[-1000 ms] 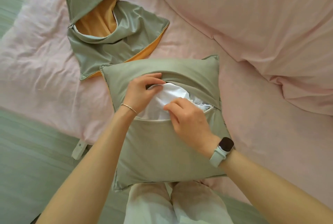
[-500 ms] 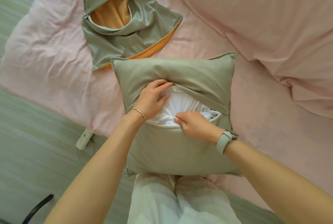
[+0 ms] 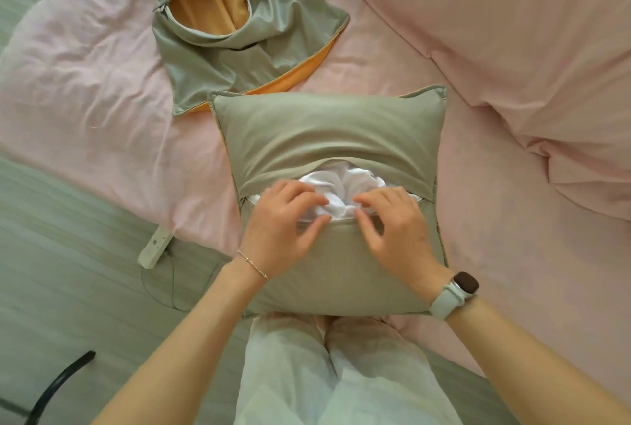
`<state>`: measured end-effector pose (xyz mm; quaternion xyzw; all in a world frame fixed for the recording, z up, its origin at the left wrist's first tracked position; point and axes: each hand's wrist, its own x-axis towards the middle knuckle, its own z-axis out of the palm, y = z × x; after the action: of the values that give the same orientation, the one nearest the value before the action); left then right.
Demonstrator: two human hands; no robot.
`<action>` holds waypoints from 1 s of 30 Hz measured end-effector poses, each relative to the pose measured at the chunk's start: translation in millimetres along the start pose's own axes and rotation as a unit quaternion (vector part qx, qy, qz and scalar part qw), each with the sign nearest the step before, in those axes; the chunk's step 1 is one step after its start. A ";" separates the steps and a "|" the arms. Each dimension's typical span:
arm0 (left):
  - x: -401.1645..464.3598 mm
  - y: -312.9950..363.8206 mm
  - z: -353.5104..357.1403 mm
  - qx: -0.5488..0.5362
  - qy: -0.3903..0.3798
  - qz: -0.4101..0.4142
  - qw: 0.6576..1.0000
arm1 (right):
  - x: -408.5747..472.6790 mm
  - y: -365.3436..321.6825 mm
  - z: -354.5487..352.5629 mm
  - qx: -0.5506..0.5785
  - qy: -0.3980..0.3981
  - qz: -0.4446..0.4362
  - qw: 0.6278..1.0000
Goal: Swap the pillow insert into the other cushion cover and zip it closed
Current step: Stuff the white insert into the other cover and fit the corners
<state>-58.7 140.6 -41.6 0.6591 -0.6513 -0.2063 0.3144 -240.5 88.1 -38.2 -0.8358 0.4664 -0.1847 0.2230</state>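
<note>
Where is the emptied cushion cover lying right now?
In the head view, the empty cover lies top left on the pink bedding, just behind the stuffed cushion.

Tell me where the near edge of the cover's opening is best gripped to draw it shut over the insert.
Probably pinch the near hem of the cushion cover at mid-opening, coming from the person's side. There the white insert bulges highest, and both hands, left hand and right hand, already sit on that edge.

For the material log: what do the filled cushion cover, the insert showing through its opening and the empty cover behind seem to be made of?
Filled cushion cover: matte sage woven cloth, probably cotton; soft folds, piped edge. Insert: thin white fabric shell, crumpled and bunched; filling hidden. Empty cover: smoother grey-green cloth with a slight sheen, orange inside; fibre unclear.
</note>
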 end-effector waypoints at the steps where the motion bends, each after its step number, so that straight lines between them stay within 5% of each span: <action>1: -8.8 -0.1 3.6 0.018 -0.030 0.021 0.999 | -6.6 2.7 -1.7 -0.017 -0.025 -0.007 1.000; 6: -29.4 11.0 18.9 0.197 -0.058 0.026 0.978 | -18.2 9.8 -4.7 -0.111 -0.110 -0.031 0.987; 11: -28.6 21.2 17.8 0.230 -0.006 0.023 0.973 | -15.9 5.2 -7.3 -0.086 -0.133 -0.042 0.986; 15: -22.2 21.3 10.8 0.208 -0.038 0.016 0.977 | -23.3 6.2 -8.3 -0.082 -0.132 -0.041 0.987; 21: -6.6 23.6 7.5 0.217 -0.170 0.029 0.961 | -17.1 2.6 -4.3 -0.161 -0.169 -0.061 0.970; 26: 32.4 33.9 4.2 0.287 -0.374 -0.016 0.882 | -12.2 6.0 -3.2 -0.114 -0.125 -0.068 0.983; 30: 43.7 27.0 -4.2 0.251 -0.401 0.007 0.881 | -12.9 13.0 -2.7 -0.071 -0.068 -0.094 0.991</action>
<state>-72.6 99.2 -14.1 0.5723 -0.7562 -0.2803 -0.1485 -257.4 92.7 -44.4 -0.9003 0.3815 -0.1136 0.1762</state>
